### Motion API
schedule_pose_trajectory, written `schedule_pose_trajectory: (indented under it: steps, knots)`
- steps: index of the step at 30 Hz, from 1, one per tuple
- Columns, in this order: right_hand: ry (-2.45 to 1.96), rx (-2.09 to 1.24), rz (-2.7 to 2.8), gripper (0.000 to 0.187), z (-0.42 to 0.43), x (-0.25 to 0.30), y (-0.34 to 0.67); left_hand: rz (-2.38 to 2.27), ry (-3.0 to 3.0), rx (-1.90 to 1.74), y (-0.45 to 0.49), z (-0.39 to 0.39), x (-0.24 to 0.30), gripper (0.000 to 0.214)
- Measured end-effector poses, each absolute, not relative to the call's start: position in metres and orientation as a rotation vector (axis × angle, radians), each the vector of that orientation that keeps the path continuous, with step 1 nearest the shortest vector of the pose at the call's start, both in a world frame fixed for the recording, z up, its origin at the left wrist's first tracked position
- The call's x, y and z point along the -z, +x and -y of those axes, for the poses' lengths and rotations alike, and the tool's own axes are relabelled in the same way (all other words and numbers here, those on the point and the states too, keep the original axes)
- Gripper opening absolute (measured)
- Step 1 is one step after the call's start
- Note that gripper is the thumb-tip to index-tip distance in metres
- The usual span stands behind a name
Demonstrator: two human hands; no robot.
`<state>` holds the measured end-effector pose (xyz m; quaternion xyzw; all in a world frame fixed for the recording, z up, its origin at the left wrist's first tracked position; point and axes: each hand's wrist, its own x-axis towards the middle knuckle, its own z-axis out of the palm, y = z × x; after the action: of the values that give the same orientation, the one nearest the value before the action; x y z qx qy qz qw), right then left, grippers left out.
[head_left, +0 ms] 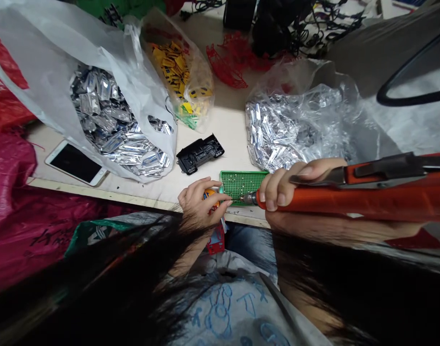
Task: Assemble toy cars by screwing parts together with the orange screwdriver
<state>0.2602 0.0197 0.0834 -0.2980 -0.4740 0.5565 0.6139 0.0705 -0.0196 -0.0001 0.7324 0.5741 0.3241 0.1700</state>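
My right hand (282, 190) is wrapped round a red-orange power screwdriver (331, 202) with a metal lever along its top. The bit points left, low over a green perforated tray (225, 174) of small screws. Close to the bit tip are the thumb and index finger of my left hand (201, 199); whether a screw is between them is too small to tell. A glossy orange piece (210, 194) shows inside the curled left fingers, mostly hidden. Below that hand a red plastic part (216, 240) is visible. Beyond the tray lies a black toy-vehicle chassis (200, 153).
Bags of shiny silver parts stand at left (111, 120) and right (277, 125). A bag of yellow pieces (172, 67) and red plastic frames (229, 62) lie behind. A phone (75, 162) rests near the front edge. A black cable loop (396, 98) hangs at right.
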Motion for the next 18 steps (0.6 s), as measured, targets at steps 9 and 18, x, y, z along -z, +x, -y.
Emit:
schedule_pose_trajectory:
  steps: [9, 18]
  knots:
    - [-0.459, -1.350, 1.229, 0.061, -0.023, -0.078, 0.264, -1.624, 2.045, -0.882, 0.070, 0.020, 0.000, 0.012]
    - [-0.615, -1.536, 1.225, 0.038, -0.030, -0.103, 0.258, -1.648, 2.031, -0.854, 0.065, 0.026, -0.008, 0.027]
